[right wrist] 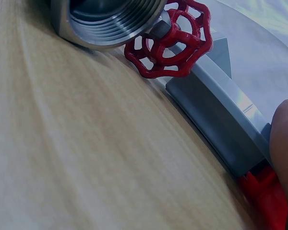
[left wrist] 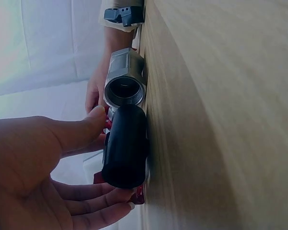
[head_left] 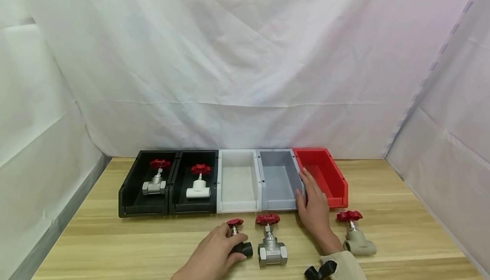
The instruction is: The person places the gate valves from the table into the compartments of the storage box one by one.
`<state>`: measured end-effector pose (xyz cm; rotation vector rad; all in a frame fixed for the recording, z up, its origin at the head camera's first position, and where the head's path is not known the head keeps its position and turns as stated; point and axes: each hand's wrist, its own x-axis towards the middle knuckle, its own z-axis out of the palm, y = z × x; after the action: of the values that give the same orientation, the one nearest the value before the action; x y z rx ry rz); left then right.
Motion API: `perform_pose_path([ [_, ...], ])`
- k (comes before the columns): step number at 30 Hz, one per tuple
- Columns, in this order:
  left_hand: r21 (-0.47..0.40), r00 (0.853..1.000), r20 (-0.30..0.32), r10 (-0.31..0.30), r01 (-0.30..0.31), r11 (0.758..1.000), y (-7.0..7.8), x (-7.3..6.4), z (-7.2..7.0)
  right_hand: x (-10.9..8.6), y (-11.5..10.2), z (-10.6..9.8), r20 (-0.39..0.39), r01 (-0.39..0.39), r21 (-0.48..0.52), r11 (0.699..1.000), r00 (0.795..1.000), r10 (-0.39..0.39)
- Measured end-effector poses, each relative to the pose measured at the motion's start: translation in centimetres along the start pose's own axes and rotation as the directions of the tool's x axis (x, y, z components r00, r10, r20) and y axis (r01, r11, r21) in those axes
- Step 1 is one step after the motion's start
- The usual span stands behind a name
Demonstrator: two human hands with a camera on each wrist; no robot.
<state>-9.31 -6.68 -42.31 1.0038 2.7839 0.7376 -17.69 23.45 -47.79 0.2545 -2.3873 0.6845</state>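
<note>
1. The left hand grips the black valve. Its thumb is on one side and its bent fingers are on the other.
2. The black valve is low by the wooden table, in front of the white bin. I cannot tell if it touches the wood. It has a red wheel.
3. The right hand rests on the side wall of the gray bin, next to the red bin. Its fingers look mostly straight.
4. A big silver valve lies between the two hands, just beside the black valve. Its wheel points at the bins.
5. A tan valve lies on the table, to the right of the right arm.
6. The far left black bin has a small silver valve in it.
7. The next black bin has a white valve in it.
8. White cloth hangs behind the bins.
</note>
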Motion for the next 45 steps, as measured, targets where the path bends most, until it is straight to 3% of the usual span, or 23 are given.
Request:
perform_pose_path([
  [18, 0.159, 0.995, 0.065, -0.070, 0.059, 0.986, 0.6, 0.4, 1.0, 0.0, 0.0, 0.0, 0.013, -0.014, -0.008, 1.000, 1.000, 0.014],
  [45, 0.191, 0.999, 0.034, -0.020, 0.013, 0.981, 0.7, 0.4, 1.4, 0.0, 0.0, 0.0, -0.003, 0.008, -0.001, 1.000, 1.000, -0.008],
])
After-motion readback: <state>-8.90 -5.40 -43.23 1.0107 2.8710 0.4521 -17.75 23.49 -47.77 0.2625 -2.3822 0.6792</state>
